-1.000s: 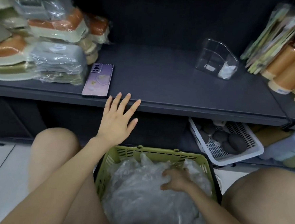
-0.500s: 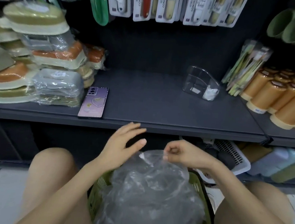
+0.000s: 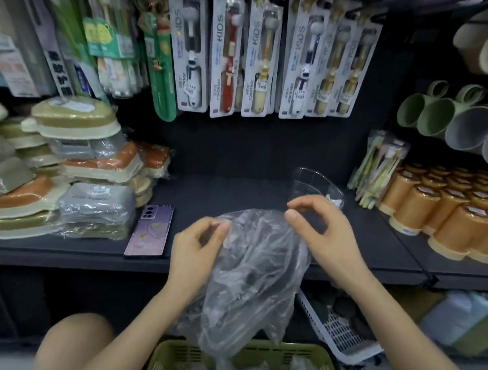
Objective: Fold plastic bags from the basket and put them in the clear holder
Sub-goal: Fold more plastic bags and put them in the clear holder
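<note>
A crumpled clear plastic bag (image 3: 253, 273) hangs between both hands, lifted above the green basket (image 3: 171, 354), which has more bags heaped in it. The left hand (image 3: 197, 248) pinches the bag's top edge on one side, and the right hand (image 3: 326, 235) pinches the other corner between thumb and forefinger. Just behind the right hand, the clear holder (image 3: 310, 181) stands on the dark shelf (image 3: 236, 196). A purple phone (image 3: 150, 230) lies near the shelf's front edge, with kids' toothbrush packs (image 3: 241, 53) hanging above.
</note>
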The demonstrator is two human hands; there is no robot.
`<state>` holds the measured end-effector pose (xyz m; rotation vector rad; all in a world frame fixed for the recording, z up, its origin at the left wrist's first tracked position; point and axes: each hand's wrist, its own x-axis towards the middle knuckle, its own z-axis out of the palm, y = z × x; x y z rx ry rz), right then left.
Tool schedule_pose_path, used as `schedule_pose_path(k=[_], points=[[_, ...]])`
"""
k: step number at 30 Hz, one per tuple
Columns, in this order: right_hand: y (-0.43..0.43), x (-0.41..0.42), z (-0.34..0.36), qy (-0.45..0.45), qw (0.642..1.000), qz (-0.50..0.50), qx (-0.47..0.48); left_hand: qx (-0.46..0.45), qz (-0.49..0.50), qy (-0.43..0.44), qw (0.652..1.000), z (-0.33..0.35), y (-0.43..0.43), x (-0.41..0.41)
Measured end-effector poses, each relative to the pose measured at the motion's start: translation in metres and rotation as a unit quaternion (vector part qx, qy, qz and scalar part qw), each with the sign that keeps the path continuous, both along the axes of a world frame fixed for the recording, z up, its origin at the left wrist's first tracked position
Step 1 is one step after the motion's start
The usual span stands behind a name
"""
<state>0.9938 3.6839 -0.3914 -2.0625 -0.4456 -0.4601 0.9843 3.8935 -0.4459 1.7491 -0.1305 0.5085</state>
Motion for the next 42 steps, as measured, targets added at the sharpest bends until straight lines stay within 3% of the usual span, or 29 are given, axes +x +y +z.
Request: schedule_pose_path(k=[4, 6, 18, 25, 30, 37, 40, 42], points=[[0.025, -0.01, -0.015, -0.147, 0.964, -0.039, -0.218, -0.005, 0.035, -0.015, 0.999, 0.011, -0.001, 0.013], [0.035, -0.001, -0.025, -0.166, 0.948, -0.067, -0.264, -0.005, 0.042, -0.023, 0.999, 0.018, -0.003, 0.016], [0.006, 0.016, -0.039, -0.087, 0.975, -0.084, -0.186, -0.094, 0.152, -0.043, 0.983, 0.026, 0.034, 0.03], [0.007, -0.004, -0.027, 0.059, 0.996, -0.056, -0.021, -0.103, 0.173, -0.033, 0.979, 0.025, 0.029, 0.032], [0.034, -0.008, -0.036, 0.114, 0.969, -0.121, -0.181, -0.104, 0.179, -0.038, 0.978, 0.027, 0.023, 0.032], [0.027, 0.013, -0.048, 0.188, 0.977, -0.102, 0.018, -0.086, 0.208, -0.024, 0.974, 0.023, 0.038, 0.038], [0.018, 0.011, -0.037, 0.223, 0.959, -0.049, 0.17, -0.068, 0.218, -0.011, 0.973, 0.018, 0.048, 0.041], [0.015, 0.008, -0.03, 0.223, 0.948, -0.034, 0.223, -0.073, 0.208, -0.005, 0.975, 0.017, 0.049, 0.039]])
